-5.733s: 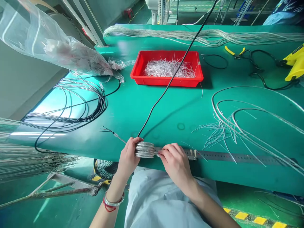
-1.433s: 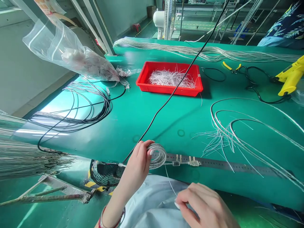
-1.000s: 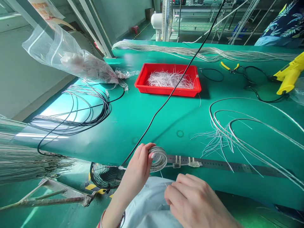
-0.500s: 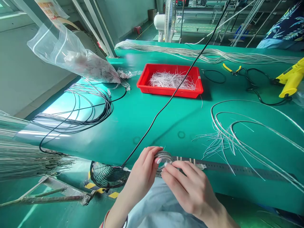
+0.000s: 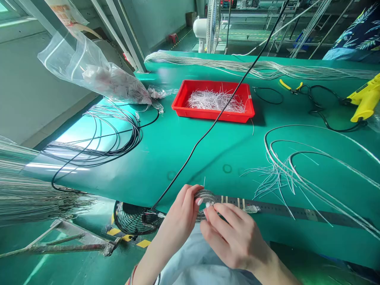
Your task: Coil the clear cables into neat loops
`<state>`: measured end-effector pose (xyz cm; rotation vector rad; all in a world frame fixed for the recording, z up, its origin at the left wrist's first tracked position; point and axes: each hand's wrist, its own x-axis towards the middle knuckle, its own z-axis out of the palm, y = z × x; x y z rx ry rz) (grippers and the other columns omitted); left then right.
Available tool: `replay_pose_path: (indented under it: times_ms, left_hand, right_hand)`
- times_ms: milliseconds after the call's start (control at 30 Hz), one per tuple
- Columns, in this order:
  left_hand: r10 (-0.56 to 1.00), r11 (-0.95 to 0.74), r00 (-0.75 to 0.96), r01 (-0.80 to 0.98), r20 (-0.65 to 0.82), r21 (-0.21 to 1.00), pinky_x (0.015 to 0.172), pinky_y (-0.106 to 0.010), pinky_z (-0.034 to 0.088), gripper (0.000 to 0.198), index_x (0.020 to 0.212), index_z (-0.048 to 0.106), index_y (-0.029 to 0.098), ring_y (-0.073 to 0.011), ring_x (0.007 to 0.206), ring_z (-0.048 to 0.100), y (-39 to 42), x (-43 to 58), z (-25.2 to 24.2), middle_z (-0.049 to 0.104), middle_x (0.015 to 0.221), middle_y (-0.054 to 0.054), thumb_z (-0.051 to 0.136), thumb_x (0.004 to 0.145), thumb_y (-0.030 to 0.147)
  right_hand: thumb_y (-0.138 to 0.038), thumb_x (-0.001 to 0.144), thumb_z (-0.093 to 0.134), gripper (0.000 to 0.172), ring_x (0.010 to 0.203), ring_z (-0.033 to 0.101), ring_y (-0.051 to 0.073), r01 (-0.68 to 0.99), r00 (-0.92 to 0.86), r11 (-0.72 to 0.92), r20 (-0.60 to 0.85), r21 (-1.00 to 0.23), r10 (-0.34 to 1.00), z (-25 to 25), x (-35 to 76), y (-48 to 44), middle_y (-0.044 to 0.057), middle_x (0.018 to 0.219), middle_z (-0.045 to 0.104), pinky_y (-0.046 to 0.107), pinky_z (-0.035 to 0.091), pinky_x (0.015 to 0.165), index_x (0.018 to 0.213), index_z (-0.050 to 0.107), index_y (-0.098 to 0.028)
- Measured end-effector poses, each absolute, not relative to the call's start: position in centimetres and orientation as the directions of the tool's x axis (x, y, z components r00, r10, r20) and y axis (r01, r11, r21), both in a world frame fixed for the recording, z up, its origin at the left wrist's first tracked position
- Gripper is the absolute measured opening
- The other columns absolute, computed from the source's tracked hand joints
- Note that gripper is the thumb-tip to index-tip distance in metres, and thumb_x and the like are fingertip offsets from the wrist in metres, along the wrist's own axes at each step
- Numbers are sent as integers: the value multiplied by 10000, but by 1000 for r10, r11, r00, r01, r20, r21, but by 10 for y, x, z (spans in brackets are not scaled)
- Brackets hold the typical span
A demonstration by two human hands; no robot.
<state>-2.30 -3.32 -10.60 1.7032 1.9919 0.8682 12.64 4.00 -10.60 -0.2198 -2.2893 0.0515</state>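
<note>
My left hand (image 5: 180, 215) grips a small coil of silvery wire (image 5: 204, 196) at the near edge of the green table (image 5: 178, 138). Its fingers are wrapped round the coil. My right hand (image 5: 234, 235) meets it from the right, with the fingertips pinched against the coil; what they pinch is too thin to name. A black cable (image 5: 213, 118) runs from beside my left hand across the table and up out of view. Just right of the coil a metal ruler strip (image 5: 282, 211) lies along the table's edge.
A red tray (image 5: 214, 99) of cut wire pieces sits mid-table. Loose silver wires (image 5: 291, 170) curve at the right, black wire loops (image 5: 97, 138) at the left. A plastic bag (image 5: 89, 71), yellow pliers (image 5: 291, 86) and a yellow glue gun (image 5: 365, 99) lie further back. A fan (image 5: 135, 217) stands below.
My right hand came up from my lap and closed its fingertips on the coil. My left hand has kept hold of the coil and turned it slightly.
</note>
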Motion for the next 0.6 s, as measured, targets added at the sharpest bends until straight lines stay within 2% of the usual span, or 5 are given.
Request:
replay_pose_path:
  times_ms: [133,300,500,600]
  left_hand:
    - [972,63,-207,693,114,718,849,-256,515,209,1183,481,210,-143,977,623,-31,-24,-110,621,1069,-50,340,1028,215]
    - [965,24,-212,663,156,749,862,-232,501,221,1203,496,217,-133,1009,615,-33,-26,-111,618,1120,-50,375,1020,196]
    - [964,-70,-148,655,219,752,806,-191,498,272,1245,499,215,-114,959,612,-35,-25,-107,599,1125,-48,440,991,135]
    - [959,-102,-131,665,250,740,798,-177,489,284,1243,504,211,-108,940,607,-36,-23,-106,596,1108,-44,452,982,112]
  right_hand:
    - [-80,817,537,124,700,658,222,120,-646,989,749,-89,145,-109,124,39,116,787,728,323,539,601,766,637,-134]
    - [-84,846,494,182,734,688,236,108,-640,989,755,-99,145,-105,126,43,105,836,746,353,569,647,775,655,-132]
    - [-75,871,529,139,861,710,251,116,-605,975,765,-190,221,-101,132,49,56,894,749,367,596,796,876,655,-134]
    - [-35,873,551,141,935,696,228,94,-572,944,759,-317,312,-105,134,50,50,905,744,341,590,838,939,606,-147]
